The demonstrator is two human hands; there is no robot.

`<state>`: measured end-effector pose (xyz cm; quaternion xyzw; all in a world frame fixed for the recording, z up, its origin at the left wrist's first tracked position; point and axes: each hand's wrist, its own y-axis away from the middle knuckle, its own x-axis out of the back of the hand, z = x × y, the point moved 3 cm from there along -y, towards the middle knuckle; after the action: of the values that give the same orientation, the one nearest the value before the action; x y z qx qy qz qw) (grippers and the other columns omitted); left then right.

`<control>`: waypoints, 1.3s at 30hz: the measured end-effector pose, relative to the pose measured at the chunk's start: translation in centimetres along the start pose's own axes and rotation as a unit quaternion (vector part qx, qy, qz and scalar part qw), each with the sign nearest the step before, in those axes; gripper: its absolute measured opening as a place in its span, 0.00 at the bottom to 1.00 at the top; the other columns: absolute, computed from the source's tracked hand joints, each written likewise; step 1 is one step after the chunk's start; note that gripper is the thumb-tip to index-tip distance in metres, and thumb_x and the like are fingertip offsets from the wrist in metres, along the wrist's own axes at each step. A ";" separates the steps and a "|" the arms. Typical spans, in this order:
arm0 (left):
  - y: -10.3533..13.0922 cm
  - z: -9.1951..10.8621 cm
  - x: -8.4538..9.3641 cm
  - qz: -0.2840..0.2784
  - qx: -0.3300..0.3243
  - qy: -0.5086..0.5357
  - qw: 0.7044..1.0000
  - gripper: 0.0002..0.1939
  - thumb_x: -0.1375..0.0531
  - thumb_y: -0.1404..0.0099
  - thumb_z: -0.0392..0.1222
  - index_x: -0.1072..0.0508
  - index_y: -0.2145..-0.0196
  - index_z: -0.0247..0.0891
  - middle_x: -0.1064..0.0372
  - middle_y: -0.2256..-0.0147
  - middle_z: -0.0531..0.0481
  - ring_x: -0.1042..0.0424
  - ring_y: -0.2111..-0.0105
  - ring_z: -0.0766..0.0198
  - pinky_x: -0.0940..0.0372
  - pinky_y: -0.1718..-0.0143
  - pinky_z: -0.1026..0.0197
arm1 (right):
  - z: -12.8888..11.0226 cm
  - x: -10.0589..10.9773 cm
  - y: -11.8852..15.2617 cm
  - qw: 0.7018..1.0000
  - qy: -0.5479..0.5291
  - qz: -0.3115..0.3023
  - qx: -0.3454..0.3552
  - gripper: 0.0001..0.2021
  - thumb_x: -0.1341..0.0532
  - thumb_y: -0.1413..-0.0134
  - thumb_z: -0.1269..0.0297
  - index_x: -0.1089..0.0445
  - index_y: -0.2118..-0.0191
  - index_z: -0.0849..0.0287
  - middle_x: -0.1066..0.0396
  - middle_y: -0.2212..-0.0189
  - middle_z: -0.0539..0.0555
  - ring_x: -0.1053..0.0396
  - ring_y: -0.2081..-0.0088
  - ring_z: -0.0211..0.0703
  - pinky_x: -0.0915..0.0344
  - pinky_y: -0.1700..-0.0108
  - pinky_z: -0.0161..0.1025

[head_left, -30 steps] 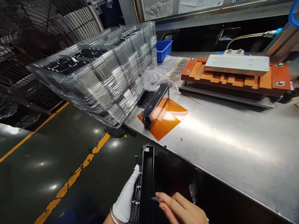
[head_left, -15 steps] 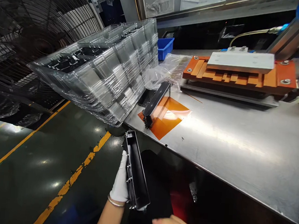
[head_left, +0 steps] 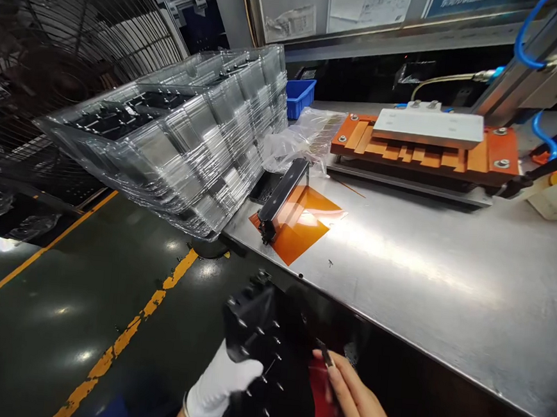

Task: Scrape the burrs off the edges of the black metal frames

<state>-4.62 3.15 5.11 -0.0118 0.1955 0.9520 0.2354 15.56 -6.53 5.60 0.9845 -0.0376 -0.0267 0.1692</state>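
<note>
My left hand (head_left: 222, 384), in a white glove, grips a long black plastic part (head_left: 256, 322) studded with small pins, below the table's front edge. My bare right hand (head_left: 357, 401) is beside it and pinches a small thin blade-like tool (head_left: 325, 353) between its fingertips, close to the part. A second black part (head_left: 282, 199) lies on an orange sheet (head_left: 301, 226) on the steel table (head_left: 422, 277).
A tilted stack of clear plastic trays (head_left: 183, 130) holding black parts overhangs the table's left end. An orange press fixture (head_left: 425, 146) with a white plate stands at the back, beside a crumpled plastic bag (head_left: 303, 136) and a blue bin (head_left: 299, 94). A large fan (head_left: 54, 56) stands left.
My left hand has turned the black part so its pinned back faces up. My right hand has risen back beside it with the small tool.
</note>
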 end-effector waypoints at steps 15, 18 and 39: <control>2.6 -0.7 -2.4 0.071 -0.324 -0.620 0.711 0.38 0.43 0.46 0.35 0.45 0.36 0.34 0.35 0.49 0.36 0.29 0.52 0.50 0.28 0.54 0.51 | -0.7 1.7 -2.2 0.952 0.281 0.038 0.114 0.20 0.47 0.36 0.46 0.40 0.74 0.54 0.36 0.76 0.45 0.36 0.73 0.37 0.39 0.71 0.34; 2.7 -0.6 -2.7 0.053 -0.323 -0.618 0.715 0.44 0.42 0.47 0.37 0.49 0.33 0.35 0.35 0.49 0.36 0.29 0.52 0.48 0.28 0.55 0.51 | -0.6 1.7 -2.0 0.949 0.275 0.051 0.144 0.18 0.46 0.36 0.45 0.37 0.70 0.53 0.35 0.74 0.46 0.35 0.72 0.37 0.38 0.70 0.34; 2.6 -1.4 -2.2 0.064 -0.264 -0.585 0.764 0.49 0.40 0.49 0.38 0.55 0.32 0.40 0.40 0.43 0.37 0.31 0.48 0.47 0.29 0.51 0.50 | -0.4 0.6 -1.4 0.975 0.196 0.020 0.097 0.18 0.56 0.30 0.53 0.32 0.62 0.49 0.35 0.69 0.48 0.33 0.65 0.41 0.35 0.59 0.38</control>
<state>-3.94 -0.49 5.01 0.4984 -0.2385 0.8011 0.2300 16.23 -5.11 5.44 0.9813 -0.0262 0.1744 0.0772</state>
